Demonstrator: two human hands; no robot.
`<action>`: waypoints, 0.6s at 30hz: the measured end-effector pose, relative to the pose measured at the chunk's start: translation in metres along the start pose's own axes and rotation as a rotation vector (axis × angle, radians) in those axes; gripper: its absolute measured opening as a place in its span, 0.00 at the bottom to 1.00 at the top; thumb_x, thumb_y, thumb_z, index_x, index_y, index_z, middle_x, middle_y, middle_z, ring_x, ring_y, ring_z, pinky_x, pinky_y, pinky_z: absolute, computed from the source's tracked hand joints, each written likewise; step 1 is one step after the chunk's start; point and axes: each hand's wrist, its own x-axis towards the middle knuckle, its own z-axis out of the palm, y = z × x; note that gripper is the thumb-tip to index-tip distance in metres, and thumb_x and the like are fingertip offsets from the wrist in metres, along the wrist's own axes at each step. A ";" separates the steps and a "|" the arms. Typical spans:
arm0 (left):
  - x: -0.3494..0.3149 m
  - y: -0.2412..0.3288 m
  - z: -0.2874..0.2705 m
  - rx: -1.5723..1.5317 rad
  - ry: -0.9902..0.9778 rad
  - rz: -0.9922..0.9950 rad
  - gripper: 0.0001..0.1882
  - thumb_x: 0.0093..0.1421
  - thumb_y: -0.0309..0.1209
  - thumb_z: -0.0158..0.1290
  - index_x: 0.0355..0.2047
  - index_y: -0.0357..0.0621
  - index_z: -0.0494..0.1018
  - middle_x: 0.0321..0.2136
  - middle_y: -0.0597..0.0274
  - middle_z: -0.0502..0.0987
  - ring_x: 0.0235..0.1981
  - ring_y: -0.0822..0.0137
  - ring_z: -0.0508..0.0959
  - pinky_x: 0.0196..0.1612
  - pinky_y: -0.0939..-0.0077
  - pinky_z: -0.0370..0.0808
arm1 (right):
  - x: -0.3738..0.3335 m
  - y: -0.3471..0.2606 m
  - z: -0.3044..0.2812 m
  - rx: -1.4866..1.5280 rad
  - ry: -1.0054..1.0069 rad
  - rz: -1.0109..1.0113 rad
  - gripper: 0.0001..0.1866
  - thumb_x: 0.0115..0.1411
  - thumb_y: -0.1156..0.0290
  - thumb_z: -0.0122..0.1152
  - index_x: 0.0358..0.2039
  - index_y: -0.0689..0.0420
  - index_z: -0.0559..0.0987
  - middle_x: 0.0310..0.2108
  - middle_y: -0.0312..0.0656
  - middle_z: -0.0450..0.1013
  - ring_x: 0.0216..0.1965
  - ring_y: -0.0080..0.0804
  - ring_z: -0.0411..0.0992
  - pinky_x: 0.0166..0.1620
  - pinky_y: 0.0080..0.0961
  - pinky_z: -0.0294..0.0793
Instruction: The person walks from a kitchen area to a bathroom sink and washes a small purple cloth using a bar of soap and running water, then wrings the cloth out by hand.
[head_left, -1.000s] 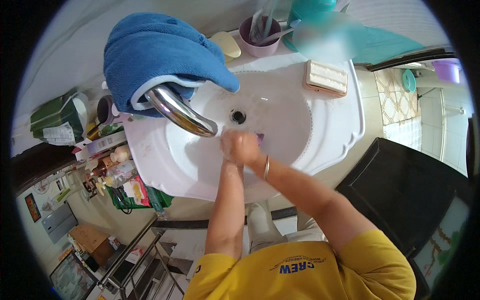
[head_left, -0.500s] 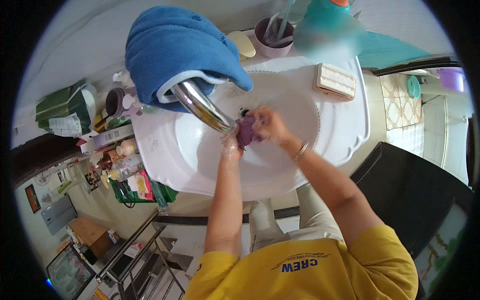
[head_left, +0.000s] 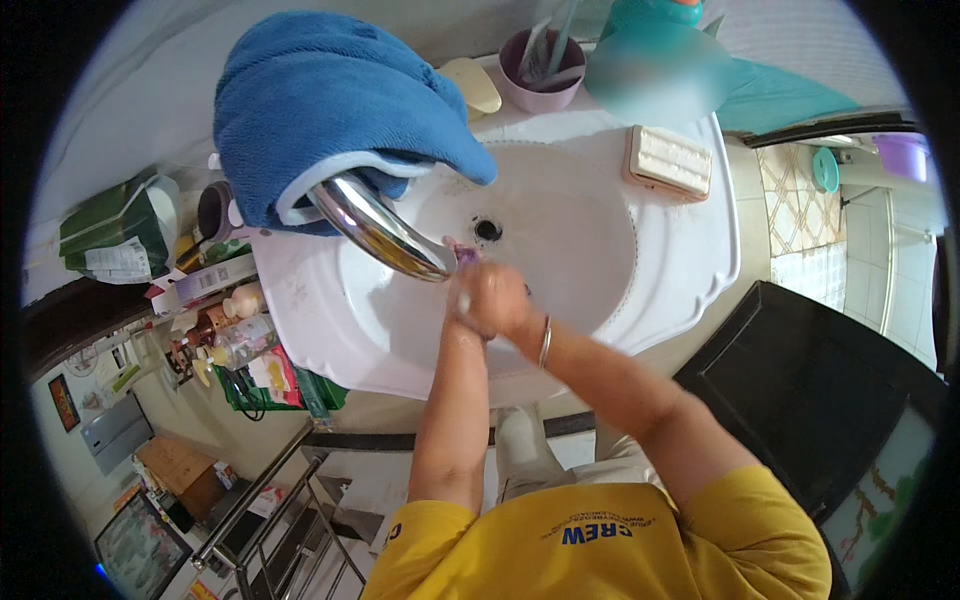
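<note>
Over the near left part of the white washbasin (head_left: 590,190), my two hands are pressed together around a crumpled purple cloth (head_left: 467,256). Only a small bit of it sticks out at the top. My right hand (head_left: 497,298) is closed like a fist over the cloth and over my left hand (head_left: 460,312), and is blurred by motion. Mostly covered, my left hand grips the cloth from below, with a fingertip showing beside the tap's mouth. The curved chrome tap (head_left: 385,235) ends just left of my hands. The dark drain hole (head_left: 487,230) lies beyond them.
A blue towel (head_left: 340,110) drapes over the tap's base. Along the back rim are a soap bar (head_left: 470,85) and a purple cup (head_left: 540,85) with brushes. A soap box (head_left: 668,163) sits on the right rim. Several bottles (head_left: 245,340) crowd the left; a black surface (head_left: 800,390) is at right.
Both hands have drawn back towards me and slightly left, uncovering the drain. The purple cloth, spread between them before, is now bunched, with my right hand over my left.
</note>
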 end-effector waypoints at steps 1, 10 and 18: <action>0.001 -0.013 0.006 0.363 0.171 0.082 0.30 0.58 0.58 0.38 0.44 0.45 0.67 0.41 0.59 0.71 0.43 0.60 0.71 0.45 0.64 0.70 | 0.014 0.010 -0.007 0.031 -0.004 0.147 0.08 0.43 0.69 0.58 0.25 0.57 0.76 0.27 0.49 0.73 0.31 0.46 0.72 0.34 0.36 0.73; -0.013 0.015 0.005 1.475 0.356 0.584 0.30 0.55 0.46 0.52 0.50 0.37 0.63 0.47 0.57 0.67 0.45 0.65 0.70 0.47 0.71 0.68 | 0.042 0.107 -0.037 1.354 0.127 0.950 0.28 0.58 0.46 0.45 0.40 0.61 0.72 0.36 0.48 0.73 0.34 0.40 0.73 0.39 0.36 0.73; -0.023 -0.011 0.033 1.802 0.055 0.391 0.21 0.52 0.33 0.57 0.44 0.35 0.68 0.35 0.58 0.74 0.35 0.69 0.74 0.41 0.76 0.70 | 0.022 0.063 -0.069 1.258 -0.308 0.710 0.30 0.55 0.48 0.54 0.45 0.63 0.70 0.38 0.48 0.72 0.40 0.36 0.71 0.42 0.29 0.71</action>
